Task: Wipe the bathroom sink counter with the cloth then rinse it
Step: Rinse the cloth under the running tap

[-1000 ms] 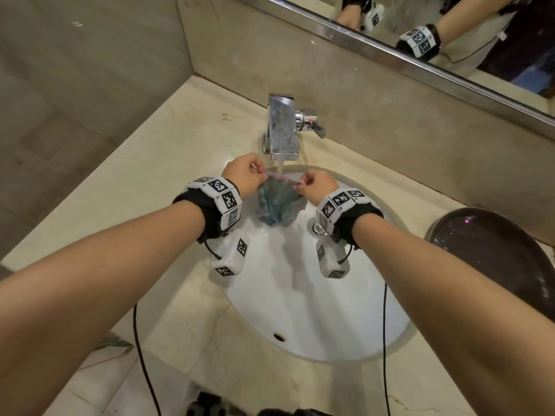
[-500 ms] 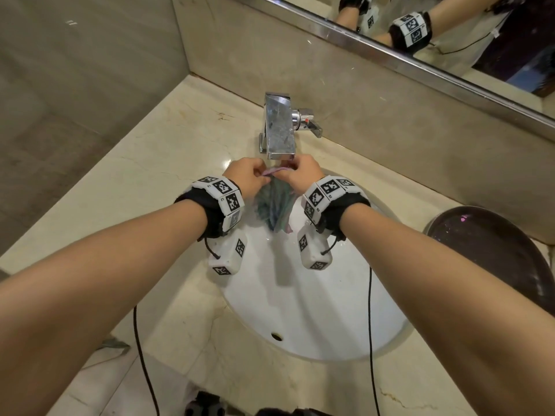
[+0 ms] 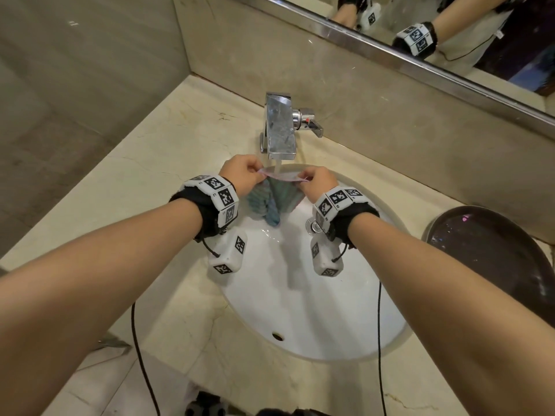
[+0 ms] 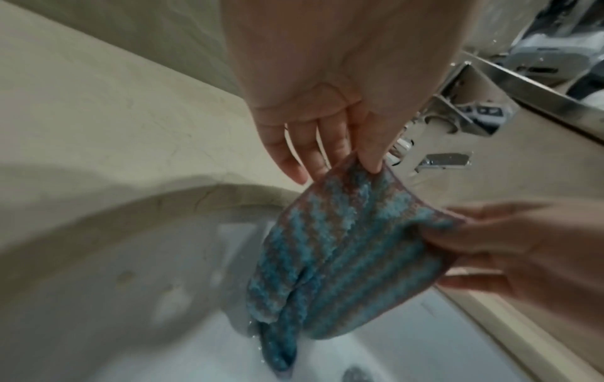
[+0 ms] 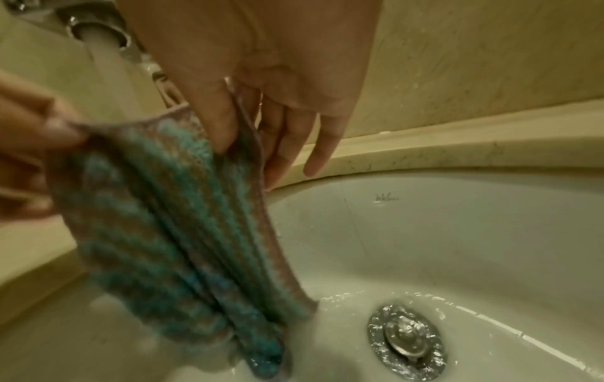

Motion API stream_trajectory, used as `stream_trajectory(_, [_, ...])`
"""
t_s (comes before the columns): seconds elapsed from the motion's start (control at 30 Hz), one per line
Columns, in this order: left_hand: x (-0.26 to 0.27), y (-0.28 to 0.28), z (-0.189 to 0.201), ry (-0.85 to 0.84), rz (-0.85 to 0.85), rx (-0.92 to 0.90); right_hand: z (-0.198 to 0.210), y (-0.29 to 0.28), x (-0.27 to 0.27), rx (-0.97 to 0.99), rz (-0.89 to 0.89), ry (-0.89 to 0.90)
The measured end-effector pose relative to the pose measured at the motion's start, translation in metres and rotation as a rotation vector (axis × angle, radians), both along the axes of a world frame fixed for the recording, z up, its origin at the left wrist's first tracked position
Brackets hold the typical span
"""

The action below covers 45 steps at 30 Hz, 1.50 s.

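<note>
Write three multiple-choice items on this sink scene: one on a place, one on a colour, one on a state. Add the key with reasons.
1. Where does the cloth hang?
A. Over the basin
B. On the counter
C. On the mirror frame

2. What colour are the cloth's stripes?
A. Red
B. Blue-teal
C. Yellow

3. What is the state of the tap?
A. Off
B. Dripping only
C. Running

Key: 1 A, the left hand and right hand pinch its top edge above the white basin. 2 B, blue-teal stripes show in both wrist views. 3 C, a steady stream falls from the spout.
</note>
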<state>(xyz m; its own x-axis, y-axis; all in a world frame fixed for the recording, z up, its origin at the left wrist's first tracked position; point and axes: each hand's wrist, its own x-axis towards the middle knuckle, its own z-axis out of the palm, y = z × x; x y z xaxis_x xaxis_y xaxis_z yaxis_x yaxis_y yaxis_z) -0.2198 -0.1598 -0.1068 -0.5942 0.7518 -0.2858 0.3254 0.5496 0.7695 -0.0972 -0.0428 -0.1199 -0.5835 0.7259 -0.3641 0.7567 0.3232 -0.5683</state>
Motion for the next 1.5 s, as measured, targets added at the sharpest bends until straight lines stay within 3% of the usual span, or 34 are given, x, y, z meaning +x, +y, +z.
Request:
stream_trajectory(0.17, [0.007,-0.008,-0.005,-0.030,-0.085,-0.099,0.013,-0.004,-0.008,-0.097,-0.021,0.223])
stream_trajectory(0.4, [0.015,0.002,-0.003,-0.013,-0.110,-0.060,0.025,-0.021,-0.022,-0.156,0.010,0.269])
stream_trajectory(0.5, [0.014,0.006,0.001,0.085,-0.105,-0.080,0.026,-0.023,-0.021,-0.152,-0.009,0.297])
stream_trajectory(0.8, [0.004,0.007,0.003,0.064,-0.062,0.025,0.015,-0.021,-0.013,-0.152,0.074,0.167])
stream_trajectory(0.97, [0.005,0.003,0.001,-0.060,-0.026,0.138,0.009,-0.019,-0.010,-0.101,0.123,-0.051])
stream_trajectory(1.17, [0.001,-0.006,-0.003,-0.084,0.016,0.125,0.010,-0.013,-0.008,-0.216,-0.082,0.114])
stream_trajectory(1.37, [0.003,-0.012,-0.015,-0.002,-0.097,-0.180,0.020,-0.017,-0.014,-0.177,-0.009,0.167])
stream_trajectory(1.5, [0.009,-0.010,-0.013,-0.037,-0.137,-0.067,0.028,-0.022,-0.020,-0.128,0.091,0.130])
